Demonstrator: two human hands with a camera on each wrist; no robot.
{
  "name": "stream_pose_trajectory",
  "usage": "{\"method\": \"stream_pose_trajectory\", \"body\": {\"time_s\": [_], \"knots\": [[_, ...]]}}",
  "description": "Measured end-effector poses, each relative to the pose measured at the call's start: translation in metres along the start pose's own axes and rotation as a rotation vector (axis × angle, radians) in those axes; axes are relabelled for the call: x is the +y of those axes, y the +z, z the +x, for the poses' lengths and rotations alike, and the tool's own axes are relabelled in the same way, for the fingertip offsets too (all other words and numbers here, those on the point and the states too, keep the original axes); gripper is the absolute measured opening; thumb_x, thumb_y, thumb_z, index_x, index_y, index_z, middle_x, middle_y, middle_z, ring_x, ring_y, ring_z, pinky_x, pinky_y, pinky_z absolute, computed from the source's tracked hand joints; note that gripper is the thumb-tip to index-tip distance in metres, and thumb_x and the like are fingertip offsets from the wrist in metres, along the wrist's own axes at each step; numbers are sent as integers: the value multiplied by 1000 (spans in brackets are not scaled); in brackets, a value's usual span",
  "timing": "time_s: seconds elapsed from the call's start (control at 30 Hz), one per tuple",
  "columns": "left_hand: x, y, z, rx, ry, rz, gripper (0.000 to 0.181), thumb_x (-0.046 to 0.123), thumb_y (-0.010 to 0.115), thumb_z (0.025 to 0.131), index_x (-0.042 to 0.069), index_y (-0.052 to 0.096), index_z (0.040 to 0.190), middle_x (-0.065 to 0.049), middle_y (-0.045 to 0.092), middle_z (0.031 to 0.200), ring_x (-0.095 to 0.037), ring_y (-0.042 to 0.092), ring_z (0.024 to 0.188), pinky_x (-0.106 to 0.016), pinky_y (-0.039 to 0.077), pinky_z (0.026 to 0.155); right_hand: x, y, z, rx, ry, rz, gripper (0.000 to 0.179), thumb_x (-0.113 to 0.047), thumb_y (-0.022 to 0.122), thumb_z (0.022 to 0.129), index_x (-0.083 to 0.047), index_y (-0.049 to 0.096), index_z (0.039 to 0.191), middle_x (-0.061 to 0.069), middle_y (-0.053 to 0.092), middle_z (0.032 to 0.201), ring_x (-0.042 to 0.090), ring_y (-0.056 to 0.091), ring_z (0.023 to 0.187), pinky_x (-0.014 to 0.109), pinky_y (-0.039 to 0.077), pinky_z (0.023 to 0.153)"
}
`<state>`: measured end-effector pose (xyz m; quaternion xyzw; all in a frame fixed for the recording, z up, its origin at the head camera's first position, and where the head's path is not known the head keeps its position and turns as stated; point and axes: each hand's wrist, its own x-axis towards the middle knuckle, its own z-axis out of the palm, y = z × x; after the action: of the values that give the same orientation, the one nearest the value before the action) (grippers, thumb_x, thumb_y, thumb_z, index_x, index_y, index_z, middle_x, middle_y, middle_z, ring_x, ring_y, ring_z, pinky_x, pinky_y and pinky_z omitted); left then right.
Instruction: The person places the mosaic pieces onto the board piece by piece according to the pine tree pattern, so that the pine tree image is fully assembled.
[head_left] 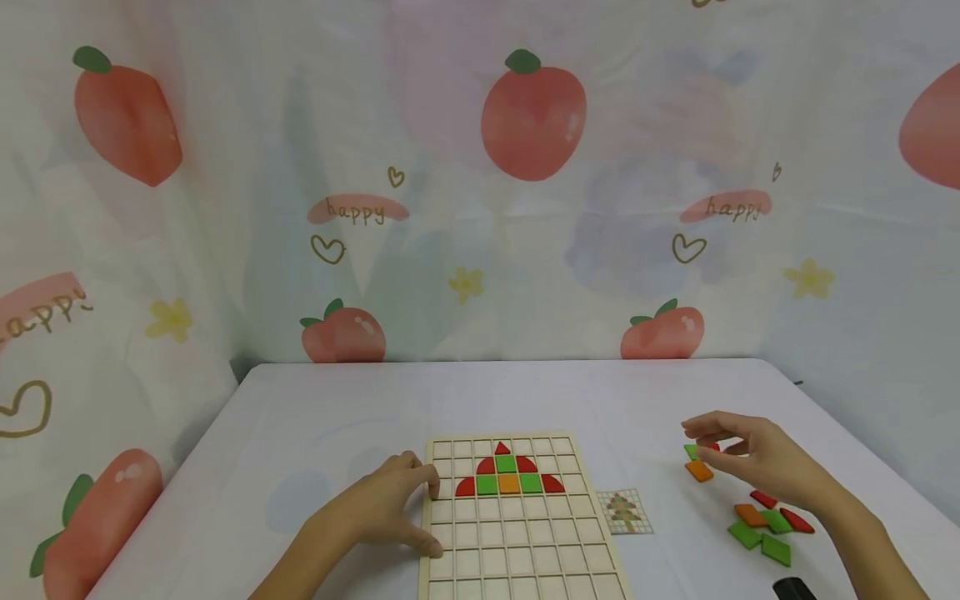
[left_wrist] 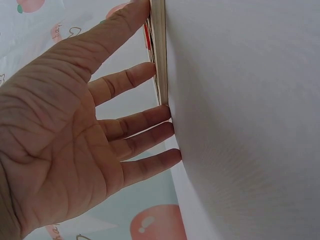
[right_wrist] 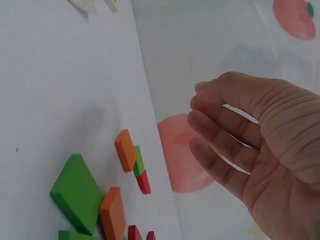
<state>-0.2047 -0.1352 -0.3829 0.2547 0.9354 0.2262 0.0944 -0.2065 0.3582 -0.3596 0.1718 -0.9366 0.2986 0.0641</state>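
My left hand (head_left: 386,500) rests at the left edge of a wooden grid board (head_left: 495,562), its spread fingertips and thumb along the frame. In the left wrist view the fingers (left_wrist: 135,122) reach to the board's edge (left_wrist: 159,50). On the board's upper rows red, green and orange pieces form a stepped triangle, with an orange square (head_left: 509,483) in its lowest row. My right hand (head_left: 765,458) hovers over the table at right, fingers loosely bent, holding nothing visible. Beneath its fingertips lie an orange piece (head_left: 699,472), a green piece (head_left: 690,452) and a partly hidden red one.
Several loose green, orange and red pieces, among them a green diamond (head_left: 745,534), lie nearer on the right. A small pattern card (head_left: 626,511) sits beside the board's right edge. A black object (head_left: 793,588) shows at the bottom. A printed curtain (head_left: 465,208) stands behind the white table.
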Motion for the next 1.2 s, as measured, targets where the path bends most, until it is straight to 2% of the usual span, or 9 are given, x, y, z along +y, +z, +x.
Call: {"method": "stream_pose_trajectory", "body": {"time_s": [0.1, 0.2, 0.37, 0.47, 0.63, 0.77, 0.97, 1.2], "knots": [[-1, 0, -1, -1, 5, 1, 56, 46, 96, 65, 23, 60, 101, 2, 52, 107, -20, 50, 101, -47, 52, 87, 13, 2, 0, -27, 40, -3, 34, -10, 74, 94, -2, 66, 126, 13, 71, 117, -2, 60, 94, 23, 54, 75], [-1, 0, -1, 0, 10, 3, 56, 46, 95, 66, 23, 60, 101, 2, 52, 108, -20, 49, 101, -46, 52, 86, 23, 4, 0, -46, 66, -15, 36, -10, 74, 94, -2, 65, 128, 14, 70, 119, 4, 61, 95, 24, 53, 75], [-1, 0, -1, 5, 22, 1, 56, 47, 95, 66, 23, 59, 102, 3, 52, 107, -19, 49, 101, -45, 51, 86, 36, 6, -2, -68, 117, -59, 39, -13, 74, 94, -2, 64, 130, 11, 70, 120, 24, 63, 103, 24, 52, 75], [-1, 0, -1, 6, 25, 2, 56, 47, 95, 66, 23, 59, 102, 3, 52, 108, -19, 49, 101, -45, 52, 86, 42, 7, -1, -89, 140, -84, 41, -13, 73, 94, -2, 63, 132, 12, 68, 121, 32, 60, 107, 31, 54, 79], [0, -1, -2, 9, 30, 4, 56, 47, 95, 65, 23, 59, 102, 2, 52, 108, -20, 50, 102, -45, 52, 85, 49, 10, 1, -122, 167, -98, 43, -9, 71, 94, -2, 60, 135, 13, 66, 120, 32, 55, 107, 50, 53, 86], [0, -1, -2, 10, 32, 3, 56, 47, 95, 65, 22, 60, 102, 1, 52, 107, -20, 50, 101, -45, 51, 85, 51, 13, 2, -116, 177, -122, 42, -8, 71, 93, -2, 61, 134, 12, 66, 118, 30, 54, 103, 53, 53, 86], [2, -2, -2, 6, 17, 4, 56, 48, 95, 65, 23, 60, 101, 2, 52, 108, -19, 50, 101, -45, 51, 86, 50, 16, 4, -93, 153, -152, 37, -9, 73, 93, -3, 66, 128, 8, 68, 113, 28, 55, 101, 48, 52, 83], [0, -1, 0, 0, 11, 6, 56, 47, 95, 65, 23, 60, 102, 2, 53, 108, -21, 51, 103, -47, 52, 87, 52, 20, 3, -53, 87, -183, 34, -9, 75, 91, -5, 69, 124, -1, 67, 105, 13, 53, 92, 26, 51, 76]]}}
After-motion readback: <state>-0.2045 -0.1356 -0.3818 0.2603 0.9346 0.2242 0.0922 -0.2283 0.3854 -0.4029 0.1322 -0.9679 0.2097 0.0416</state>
